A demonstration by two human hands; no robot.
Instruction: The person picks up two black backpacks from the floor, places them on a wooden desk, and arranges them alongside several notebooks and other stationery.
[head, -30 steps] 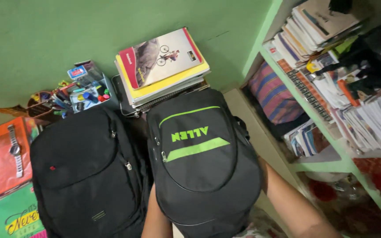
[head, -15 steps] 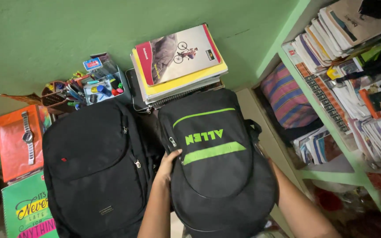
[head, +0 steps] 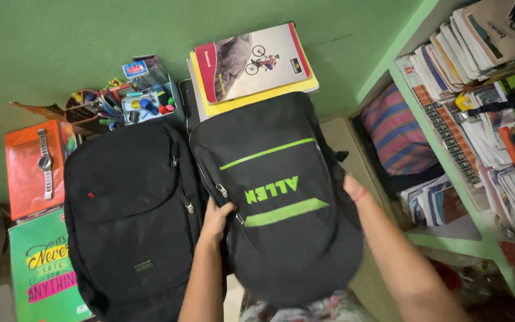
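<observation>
Both hands hold the black backpack with green stripes (head: 275, 197), which lies face up at the centre of the view, its top toward 12 o'clock, where it overlaps the stack of notebooks (head: 251, 62). The left hand (head: 217, 219) is curled closed on the bag's edge at 9 o'clock, beside the side zipper, fingers tucked over the seam; the right hand (head: 353, 186) presses the opposite edge at 3 o'clock, its fingers hidden behind the fabric, so how far it is closed cannot be told. Gripping both sides this way seems to keep the soft bag steady and flat. It looks full and rounded, of matte black cloth with two slanted bright green bands and green lettering between them. A plain black backpack (head: 129, 214) lies just beside it at 9 o'clock, touching. Farther toward 10 o'clock sit a tray of pens (head: 144, 101) and an orange folder (head: 25, 179) with a wristwatch (head: 45, 162) on it. A green shelf (head: 442, 155) of books stands at 3 o'clock.
</observation>
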